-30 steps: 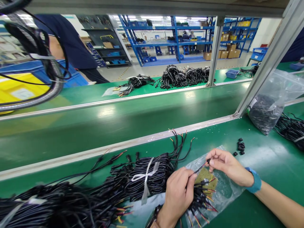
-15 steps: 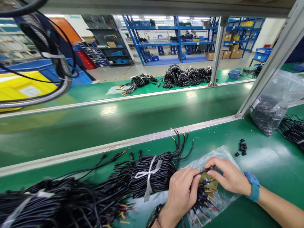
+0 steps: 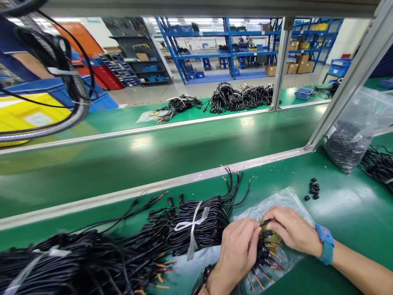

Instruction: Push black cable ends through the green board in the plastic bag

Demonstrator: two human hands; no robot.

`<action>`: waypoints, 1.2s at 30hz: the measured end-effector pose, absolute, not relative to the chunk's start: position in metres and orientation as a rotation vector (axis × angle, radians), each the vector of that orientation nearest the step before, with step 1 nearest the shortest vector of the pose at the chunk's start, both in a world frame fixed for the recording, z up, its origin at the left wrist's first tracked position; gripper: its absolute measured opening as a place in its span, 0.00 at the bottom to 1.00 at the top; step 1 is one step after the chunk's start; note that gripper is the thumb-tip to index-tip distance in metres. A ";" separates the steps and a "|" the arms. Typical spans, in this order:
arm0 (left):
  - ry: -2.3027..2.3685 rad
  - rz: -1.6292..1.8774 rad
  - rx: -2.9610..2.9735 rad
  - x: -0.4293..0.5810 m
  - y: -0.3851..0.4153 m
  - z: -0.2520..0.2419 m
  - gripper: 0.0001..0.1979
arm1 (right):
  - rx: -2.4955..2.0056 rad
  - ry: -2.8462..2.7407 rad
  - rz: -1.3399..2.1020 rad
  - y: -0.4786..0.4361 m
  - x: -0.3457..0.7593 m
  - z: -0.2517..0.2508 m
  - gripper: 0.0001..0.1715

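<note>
My left hand (image 3: 236, 252) is closed, pinching a thin black wire (image 3: 263, 223) above a clear plastic bag (image 3: 284, 200). My right hand (image 3: 290, 229), with a blue wristband, pinches the other end of that wire, close to the left fingers. Under both hands lie short black leads with red and yellow ends (image 3: 267, 262) on the bag. A tied bundle of black cables (image 3: 196, 223) sits just left of my left hand.
A large heap of black cables (image 3: 76, 262) fills the lower left. Small black parts (image 3: 313, 189) lie on the green bench to the right. A bag of black parts (image 3: 346, 143) leans by a metal post (image 3: 344, 90). A green conveyor (image 3: 153, 159) runs behind, with cable bundles (image 3: 227, 98) beyond.
Both hands have dropped lower and closer together over the plastic bag. The person at the back left has moved further left.
</note>
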State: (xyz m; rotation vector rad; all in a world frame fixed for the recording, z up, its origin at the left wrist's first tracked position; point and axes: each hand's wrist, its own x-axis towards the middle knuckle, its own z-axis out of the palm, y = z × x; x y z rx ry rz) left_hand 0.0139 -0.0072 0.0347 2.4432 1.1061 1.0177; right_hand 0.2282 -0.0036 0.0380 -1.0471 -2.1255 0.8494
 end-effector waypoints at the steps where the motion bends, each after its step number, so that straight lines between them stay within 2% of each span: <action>1: 1.104 1.015 2.449 0.014 -0.007 0.034 0.09 | -1.050 -2.128 0.850 -0.004 0.228 0.037 0.11; 7: 1.082 1.010 2.455 0.014 -0.006 0.034 0.09 | -1.076 -2.166 0.826 -0.003 0.227 0.037 0.17; 15: 1.083 0.970 2.473 0.015 -0.009 0.033 0.10 | -1.130 -2.275 0.476 -0.003 0.215 0.033 0.28; 18: 1.091 0.957 2.488 0.015 -0.007 0.032 0.10 | -1.149 -2.288 0.514 0.001 0.216 0.032 0.30; 20: 1.090 0.954 2.472 0.015 -0.006 0.033 0.10 | -1.107 -2.314 0.606 0.005 0.222 0.036 0.28; 22: 1.087 0.961 2.438 0.015 -0.004 0.034 0.09 | -1.039 -2.321 0.688 0.008 0.229 0.042 0.21; 27: 1.088 0.976 2.401 0.015 -0.004 0.036 0.09 | -0.967 -2.324 0.685 0.007 0.238 0.050 0.11; 36: 1.104 0.931 2.419 0.015 -0.007 0.035 0.10 | -0.996 -2.350 0.676 0.004 0.230 0.046 0.09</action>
